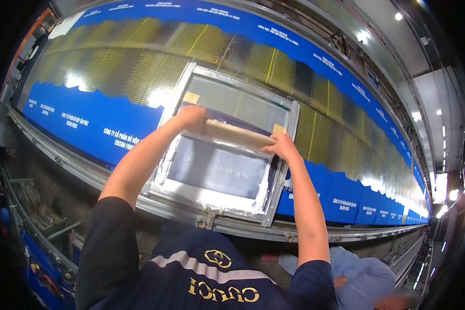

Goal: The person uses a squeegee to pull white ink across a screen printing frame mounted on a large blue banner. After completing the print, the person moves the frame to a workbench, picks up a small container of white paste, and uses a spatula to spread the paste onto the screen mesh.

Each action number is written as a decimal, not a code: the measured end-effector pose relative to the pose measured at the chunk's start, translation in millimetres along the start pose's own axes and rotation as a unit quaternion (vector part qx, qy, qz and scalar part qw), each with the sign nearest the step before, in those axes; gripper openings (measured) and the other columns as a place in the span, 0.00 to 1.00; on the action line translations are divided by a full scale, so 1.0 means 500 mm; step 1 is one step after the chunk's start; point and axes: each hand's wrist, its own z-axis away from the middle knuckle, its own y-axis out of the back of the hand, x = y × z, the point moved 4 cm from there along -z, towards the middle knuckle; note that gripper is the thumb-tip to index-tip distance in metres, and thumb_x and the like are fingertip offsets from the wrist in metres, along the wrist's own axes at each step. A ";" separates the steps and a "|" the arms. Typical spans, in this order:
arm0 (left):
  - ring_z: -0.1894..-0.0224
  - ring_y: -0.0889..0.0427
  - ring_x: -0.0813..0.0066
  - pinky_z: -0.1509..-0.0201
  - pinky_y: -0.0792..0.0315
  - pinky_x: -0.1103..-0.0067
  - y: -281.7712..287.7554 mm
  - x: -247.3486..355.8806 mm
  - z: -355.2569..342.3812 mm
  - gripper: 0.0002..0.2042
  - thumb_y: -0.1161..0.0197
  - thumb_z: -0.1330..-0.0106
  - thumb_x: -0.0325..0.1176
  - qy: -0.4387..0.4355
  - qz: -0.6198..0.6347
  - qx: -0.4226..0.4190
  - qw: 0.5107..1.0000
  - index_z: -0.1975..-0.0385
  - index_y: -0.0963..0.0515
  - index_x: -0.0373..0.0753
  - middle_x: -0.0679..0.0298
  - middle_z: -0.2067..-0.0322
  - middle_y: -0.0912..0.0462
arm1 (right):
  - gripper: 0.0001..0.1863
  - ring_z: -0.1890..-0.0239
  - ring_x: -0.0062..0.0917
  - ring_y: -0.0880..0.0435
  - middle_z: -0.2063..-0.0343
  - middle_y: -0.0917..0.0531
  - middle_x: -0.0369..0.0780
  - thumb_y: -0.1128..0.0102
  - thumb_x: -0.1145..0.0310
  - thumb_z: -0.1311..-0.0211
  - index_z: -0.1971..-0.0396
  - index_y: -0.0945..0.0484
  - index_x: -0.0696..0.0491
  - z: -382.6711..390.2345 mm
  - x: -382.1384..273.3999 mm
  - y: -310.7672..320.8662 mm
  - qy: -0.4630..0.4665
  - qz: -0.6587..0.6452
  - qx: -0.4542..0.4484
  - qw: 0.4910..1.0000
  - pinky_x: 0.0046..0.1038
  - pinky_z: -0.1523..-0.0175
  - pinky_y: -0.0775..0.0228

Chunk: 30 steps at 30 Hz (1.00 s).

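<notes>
A metal-framed printing screen (266, 209) lies across the long bench, with pale film around its printed middle and tan patches near its upper sides. Across the screen runs a long wooden-handled squeegee bar (235, 132), slanting slightly down to the right. My left hand (191, 120) is closed on the bar's left end, near the frame's left side. My right hand (280, 145) grips its right end, just inside the right side of the frame. The lower edge of the bar is partly hidden in glare and shadow.
Long rows of blue printed panels (88, 139) with yellow ridged middles cover the bench under and beside the screen. A metal rail (232, 232) runs along the near edge. At lower right, a person in light blue (367, 274) is close by. Metal parts (46, 222) stand at lower left.
</notes>
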 end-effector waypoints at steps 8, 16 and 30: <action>0.71 0.17 0.61 0.65 0.26 0.68 -0.108 0.036 0.185 0.11 0.26 0.55 0.43 0.015 -0.027 0.059 0.998 0.76 0.17 0.46 0.63 0.79 0.18 | 0.16 0.66 0.41 0.18 0.73 0.17 0.45 0.25 0.59 0.59 0.75 0.17 0.55 0.168 -0.035 -0.156 0.021 -0.029 0.099 0.994 0.38 0.59 0.27; 0.72 0.17 0.62 0.66 0.26 0.68 -0.150 0.060 0.278 0.06 0.30 0.56 0.38 -0.007 -0.001 0.062 0.998 0.76 0.16 0.49 0.64 0.79 0.17 | 0.14 0.67 0.39 0.18 0.73 0.18 0.43 0.25 0.62 0.58 0.72 0.16 0.54 0.267 -0.064 -0.187 0.038 -0.028 0.103 0.994 0.37 0.60 0.26; 0.70 0.17 0.59 0.66 0.24 0.67 -0.038 0.012 0.044 0.14 0.25 0.58 0.44 0.012 -0.026 0.079 0.996 0.75 0.17 0.45 0.61 0.77 0.17 | 0.22 0.68 0.40 0.16 0.73 0.16 0.46 0.22 0.56 0.63 0.69 0.15 0.55 0.058 -0.002 -0.067 0.006 -0.020 0.145 0.989 0.35 0.61 0.26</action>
